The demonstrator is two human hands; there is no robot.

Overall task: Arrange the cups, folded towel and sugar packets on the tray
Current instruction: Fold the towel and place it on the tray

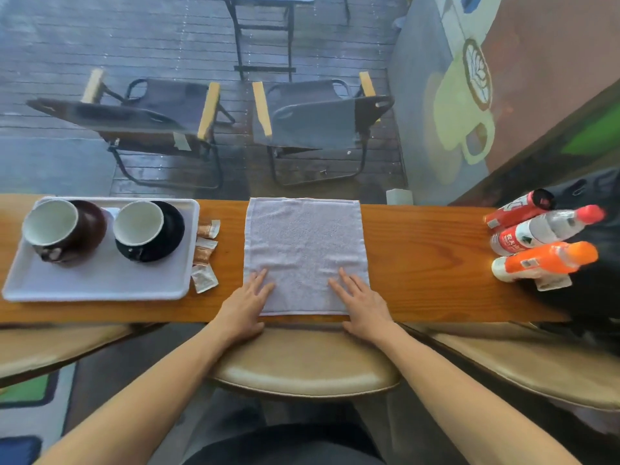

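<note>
Both forearms are bare from the bottom of the frame up to the wrists, with no sleeve, cuff, watch or bracelet showing on either. The left hand (246, 307) and the right hand (364, 305) are ungloved and carry no rings; the nails look short and unpainted. Low in the middle, a dark garment covers the lap.

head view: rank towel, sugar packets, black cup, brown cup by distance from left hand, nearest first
1. Towel: under the left hand's fingertips.
2. Sugar packets: just left, beside the tray.
3. Black cup: tray's right side.
4. Brown cup: tray's left side.
</note>
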